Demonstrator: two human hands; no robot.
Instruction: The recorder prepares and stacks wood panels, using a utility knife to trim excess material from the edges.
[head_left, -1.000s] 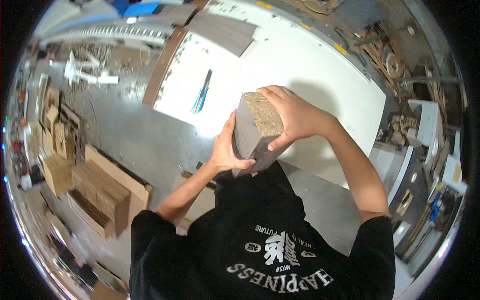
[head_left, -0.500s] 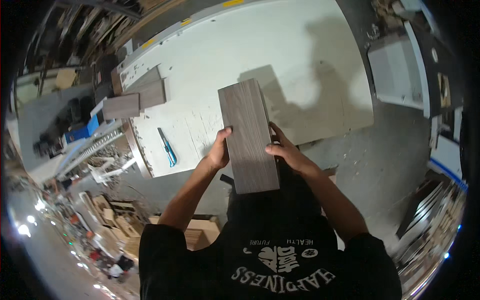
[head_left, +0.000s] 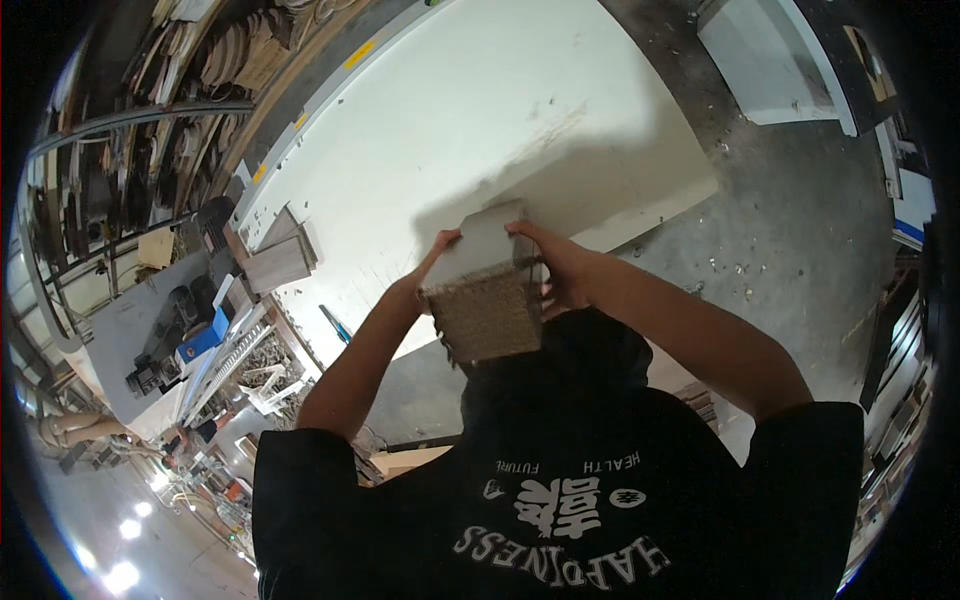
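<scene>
A thick stack of short boards [head_left: 490, 315] is between my hands, tilted so that its rough brown cut end faces me, with ragged fringes along the edges. Its upper face looks pale grey. My left hand [head_left: 432, 262] grips the left side, most of its fingers hidden behind the stack. My right hand [head_left: 562, 262] closes on the right side, thumb on the upper face and fingers along the edge. Beyond my left forearm, a blue utility knife [head_left: 335, 324] lies at the near edge of the white table [head_left: 480, 110].
Several grey wood-grain boards [head_left: 282, 262] lie at the table's left end. Left of it stands a grey surface [head_left: 140, 320] with a blue box [head_left: 203, 340] and dark tools. Racks of wood offcuts [head_left: 235, 50] fill the far left. A grey cabinet [head_left: 770, 60] stands at far right.
The stack has tipped from showing its long wood-grain face to showing its cut end. Both hands have shifted their hold toward its far part. The whole view has turned.
</scene>
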